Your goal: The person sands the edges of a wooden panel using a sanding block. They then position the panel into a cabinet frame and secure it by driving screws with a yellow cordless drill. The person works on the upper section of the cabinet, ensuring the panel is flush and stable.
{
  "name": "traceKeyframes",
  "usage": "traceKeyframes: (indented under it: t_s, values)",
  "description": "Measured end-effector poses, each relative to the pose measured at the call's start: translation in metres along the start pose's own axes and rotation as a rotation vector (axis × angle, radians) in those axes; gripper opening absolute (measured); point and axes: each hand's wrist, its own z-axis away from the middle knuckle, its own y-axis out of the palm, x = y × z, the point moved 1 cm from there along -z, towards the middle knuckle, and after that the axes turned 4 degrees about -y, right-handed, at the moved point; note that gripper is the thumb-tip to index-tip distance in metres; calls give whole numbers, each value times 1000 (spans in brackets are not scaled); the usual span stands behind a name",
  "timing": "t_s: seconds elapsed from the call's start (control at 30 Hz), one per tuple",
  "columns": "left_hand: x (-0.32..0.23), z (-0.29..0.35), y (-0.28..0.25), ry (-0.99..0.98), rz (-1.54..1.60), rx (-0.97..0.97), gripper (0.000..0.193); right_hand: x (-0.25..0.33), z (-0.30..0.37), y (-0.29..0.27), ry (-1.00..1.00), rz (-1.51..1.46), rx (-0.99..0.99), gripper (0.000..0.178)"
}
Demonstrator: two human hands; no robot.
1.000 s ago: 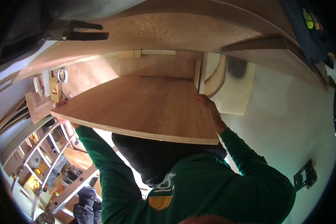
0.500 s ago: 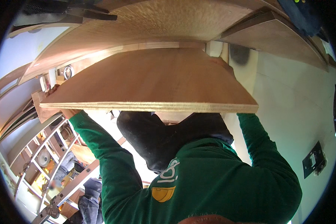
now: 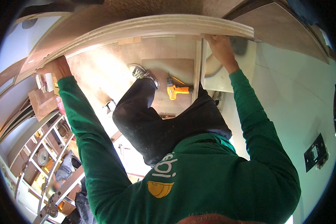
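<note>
A plywood board [image 3: 149,28] is raised in front of me, its pale layered edge turned my way. At the board's left end, my left hand [image 3: 58,68] is closed on its lower edge. My right hand [image 3: 221,50] holds the same edge near the right end, with the fingertips partly hidden behind the wood. Below the board, a yellow cordless drill [image 3: 177,90] lies on a wooden surface beside my shoe [image 3: 141,72].
Wooden panels [image 3: 283,28] stand at the upper right. A pale wall with a black wall plate [image 3: 315,153] runs along the right. Down at the left is a white ladder-like frame [image 3: 50,160], with a person [image 3: 65,170] and clutter beyond it.
The board has moved up and away from me and tipped, so its broad face no longer shows. Both arms have stretched forward with it, uncovering the drill and shoe.
</note>
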Motion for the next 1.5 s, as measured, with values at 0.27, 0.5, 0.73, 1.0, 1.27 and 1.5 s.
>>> traceKeyframes:
  t_s: [0.27,0.5,0.73,1.0,1.27,1.5]
  values:
    - [16,-33,-9,25,-96,54,58,13,-13,5,82,38,-126,34]
    - [76,24,-13,-97,-353,11,94,19,-10,1,61,352,-163,32]
    - [128,50,-52,-196,-450,4,95,37,19,-25,206,286,-136,30]
    - [193,54,-91,-274,-540,159,96,29,-19,-45,110,413,-138,30]
    - [247,83,-96,-243,-508,67,91,65,-40,-63,21,524,-215,35]
    - [265,72,-98,-163,-363,45,81,82,-37,-36,166,372,-455,32]
